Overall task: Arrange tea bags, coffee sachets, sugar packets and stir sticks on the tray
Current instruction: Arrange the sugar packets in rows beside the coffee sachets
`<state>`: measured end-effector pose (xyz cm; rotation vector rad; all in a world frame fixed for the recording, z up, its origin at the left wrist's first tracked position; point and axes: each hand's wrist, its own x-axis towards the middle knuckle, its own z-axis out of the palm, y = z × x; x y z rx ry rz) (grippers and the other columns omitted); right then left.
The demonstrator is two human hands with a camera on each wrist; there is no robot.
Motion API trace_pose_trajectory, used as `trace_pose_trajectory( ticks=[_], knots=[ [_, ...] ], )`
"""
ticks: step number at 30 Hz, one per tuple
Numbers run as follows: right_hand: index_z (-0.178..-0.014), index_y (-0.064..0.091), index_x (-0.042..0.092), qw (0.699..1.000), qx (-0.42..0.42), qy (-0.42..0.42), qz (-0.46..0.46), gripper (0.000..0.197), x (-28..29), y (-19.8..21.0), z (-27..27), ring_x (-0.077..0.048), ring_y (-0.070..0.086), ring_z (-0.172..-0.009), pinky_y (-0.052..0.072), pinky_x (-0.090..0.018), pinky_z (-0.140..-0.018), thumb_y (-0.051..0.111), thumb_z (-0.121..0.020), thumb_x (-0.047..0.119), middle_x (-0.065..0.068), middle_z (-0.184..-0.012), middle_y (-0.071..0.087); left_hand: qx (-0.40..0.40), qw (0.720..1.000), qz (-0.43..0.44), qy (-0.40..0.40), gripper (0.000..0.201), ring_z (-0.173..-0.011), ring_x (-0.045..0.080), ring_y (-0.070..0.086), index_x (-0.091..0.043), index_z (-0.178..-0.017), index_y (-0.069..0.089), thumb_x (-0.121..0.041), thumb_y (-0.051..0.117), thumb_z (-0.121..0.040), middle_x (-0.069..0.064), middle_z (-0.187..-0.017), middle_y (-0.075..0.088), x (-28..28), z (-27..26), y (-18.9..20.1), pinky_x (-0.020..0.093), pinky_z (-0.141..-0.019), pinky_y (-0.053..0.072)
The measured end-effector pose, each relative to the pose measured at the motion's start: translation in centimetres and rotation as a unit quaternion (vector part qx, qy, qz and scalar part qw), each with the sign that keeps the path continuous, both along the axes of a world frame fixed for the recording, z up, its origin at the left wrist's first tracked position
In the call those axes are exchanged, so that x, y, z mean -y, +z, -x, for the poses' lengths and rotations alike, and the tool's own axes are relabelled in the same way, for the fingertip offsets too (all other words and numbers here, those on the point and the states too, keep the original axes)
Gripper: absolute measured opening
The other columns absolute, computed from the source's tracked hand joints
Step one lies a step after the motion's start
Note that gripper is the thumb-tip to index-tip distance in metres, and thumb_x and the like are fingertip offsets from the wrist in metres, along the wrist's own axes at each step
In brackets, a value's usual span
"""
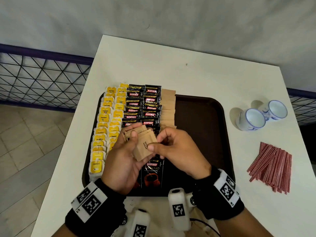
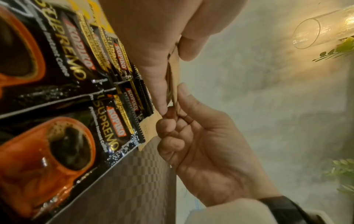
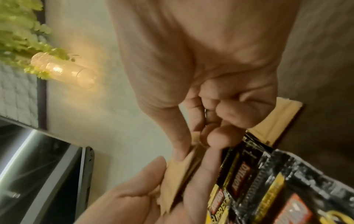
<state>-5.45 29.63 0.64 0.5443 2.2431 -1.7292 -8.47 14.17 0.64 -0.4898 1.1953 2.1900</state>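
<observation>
Sugar packets [image 1: 142, 146], tan paper stack, serrated edges, gripped in left hand [image 1: 123, 161], right hand [image 1: 177, 151] fingertips pinching top one

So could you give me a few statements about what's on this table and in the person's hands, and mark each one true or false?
1. The left hand holds a stack of brown sugar packets. True.
2. The red stir sticks are already on the tray. False: they lie in a pile on the white table, to the right of the tray.
3. The yellow tea bags sit along the tray's left side. True.
4. The two cups stand on the tray. False: they stand on the table beyond its right edge.
5. The right hand is empty and away from the packets. False: its fingertips pinch the stack's edge.
</observation>
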Motion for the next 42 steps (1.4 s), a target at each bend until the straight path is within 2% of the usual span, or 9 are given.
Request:
trace_pose_trajectory(
  ticks=[3, 6, 11, 16, 20, 23, 28, 33, 42],
  knots=[
    [-0.082, 0.062, 0.013, 0.998, 0.017, -0.024, 0.048, 0.018, -0.3, -0.1, 0.2, -0.012, 0.058, -0.05, 0.041, -0.022, -0.043, 0.079, -0.083, 0.012, -0.001, -0.065, 0.064, 0.008, 1.0, -0.015, -0.001, 0.028, -0.099, 0.03, 0.073, -0.015, -0.123, 0.064, -0.011, 0.049, -0.1, 0.016, -0.114, 0.072, 0.2, 0.0, -0.1, 0.051, -0.085, 0.06],
    [-0.086, 0.062, 0.006, 0.994, 0.029, -0.056, 0.094, 0.012, -0.8, -0.1, 0.4, -0.015, 0.059, -0.049, 0.041, -0.022, -0.04, 0.074, -0.087, 0.005, -0.004, -0.064, 0.065, 0.013, 0.999, -0.029, -0.014, 0.038, -0.104, 0.037, 0.071, -0.014, -0.121, 0.065, -0.008, 0.058, -0.084, 0.018, -0.117, 0.072, 0.5, 0.2, -0.1, 0.055, -0.082, 0.06],
    [-0.087, 0.061, 0.006, 0.982, 0.03, -0.113, 0.15, 0.009, -1.4, 0.0, 0.7, -0.015, 0.059, -0.05, 0.044, -0.023, -0.042, 0.069, -0.09, 0.004, -0.005, -0.069, 0.068, -0.019, 0.999, 0.006, -0.036, 0.046, -0.097, 0.033, 0.074, -0.017, -0.118, 0.064, -0.001, 0.064, -0.074, 0.017, -0.119, 0.071, 0.9, -0.1, -0.5, 0.039, -0.063, 0.063],
    [-0.091, 0.061, 0.004, 0.97, 0.052, -0.122, 0.205, 0.012, -1.6, -0.1, 0.3, -0.015, 0.061, -0.055, 0.047, -0.021, -0.046, 0.07, -0.086, -0.003, -0.008, -0.071, 0.068, -0.03, 0.999, -0.007, -0.025, 0.046, -0.093, 0.029, 0.074, -0.016, -0.12, 0.062, -0.002, 0.064, -0.076, 0.013, -0.115, 0.073, 0.9, -0.2, -0.5, 0.03, -0.057, 0.06],
    [-0.09, 0.062, 0.003, 0.972, 0.046, -0.141, 0.181, 0.007, -3.2, -0.1, 0.1, -0.015, 0.063, -0.054, 0.046, -0.02, -0.045, 0.066, -0.089, -0.003, -0.01, -0.069, 0.069, -0.021, 1.0, -0.016, -0.011, 0.046, -0.099, 0.039, 0.072, -0.013, -0.123, 0.061, -0.001, 0.062, -0.078, 0.017, -0.118, 0.071, 1.2, 0.0, -0.4, 0.039, -0.062, 0.063],
    [-0.094, 0.064, -0.003, 0.974, 0.044, -0.166, 0.148, 0.004, -5.6, -0.2, -0.1, -0.015, 0.064, -0.055, 0.049, -0.021, -0.048, 0.064, -0.09, -0.004, -0.013, -0.07, 0.07, -0.013, 1.0, -0.025, 0.004, 0.043, -0.1, 0.038, 0.073, -0.014, -0.119, 0.063, 0.0, 0.06, -0.079, 0.016, -0.119, 0.07, 2.1, 0.2, -0.5, 0.046, -0.069, 0.064],
    [-0.091, 0.07, 0.0, 0.988, 0.069, -0.131, 0.04, 0.003, -7.5, -1.2, -0.6, -0.017, 0.064, -0.06, 0.051, -0.024, -0.051, 0.068, -0.09, 0.0, -0.018, -0.078, 0.074, -0.011, 1.0, -0.024, 0.003, 0.041, -0.096, 0.035, 0.075, -0.015, -0.118, 0.063, 0.0, 0.06, -0.08, 0.013, -0.116, 0.072, 2.7, 0.0, -0.8, 0.047, -0.072, 0.063],
    [-0.09, 0.07, -0.002, 0.991, 0.078, -0.111, -0.008, 0.003, -6.5, -2.5, -0.4, -0.017, 0.063, -0.057, 0.051, -0.022, -0.048, 0.069, -0.089, -0.001, -0.025, -0.078, 0.071, -0.006, 1.0, -0.018, -0.005, 0.042, -0.099, 0.036, 0.074, -0.016, -0.118, 0.063, -0.001, 0.061, -0.078, 0.012, -0.114, 0.073, 2.6, -0.4, -1.1, 0.046, -0.07, 0.063],
    [-0.079, 0.067, 0.009, 0.993, 0.07, -0.088, -0.03, 0.014, -5.3, -3.2, 0.9, -0.012, 0.062, -0.048, 0.047, -0.02, -0.043, 0.07, -0.088, -0.002, -0.007, -0.064, 0.067, 0.0, 1.0, -0.008, -0.011, 0.043, -0.101, 0.037, 0.073, -0.015, -0.12, 0.063, -0.001, 0.061, -0.079, 0.015, -0.119, 0.071, 2.7, -0.4, -1.1, 0.048, -0.072, 0.063]
  ],
)
